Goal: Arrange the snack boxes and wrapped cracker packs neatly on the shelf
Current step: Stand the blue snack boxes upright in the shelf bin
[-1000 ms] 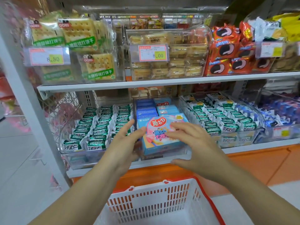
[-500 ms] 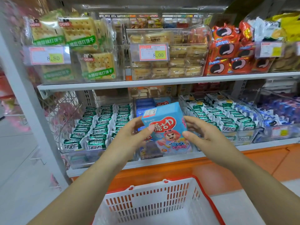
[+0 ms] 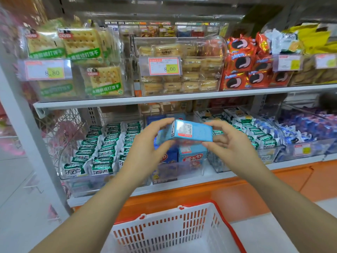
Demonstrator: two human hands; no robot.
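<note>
holding the light-blue snack box (image 3: pixel 189 133) between both hands, in the air in front of the lower shelf (image 3: pixel 173 185). left hand (image 3: pixel 145 148) grips its left end, fingers curled over the top, thumb under; right hand (image 3: pixel 229 145) pinches the right end likewise. long axis runs left-right, labelled face up. the clear middle bin (image 3: pixel 189 169) with upright blue boxes (image 3: pixel 192 155) sits just below, slightly farther in. guess: rotate it upright, then lower straight in; both hands equally near.

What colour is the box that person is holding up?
Light blue, with a white and red sticker on it; the box shows best in the head view.
</note>
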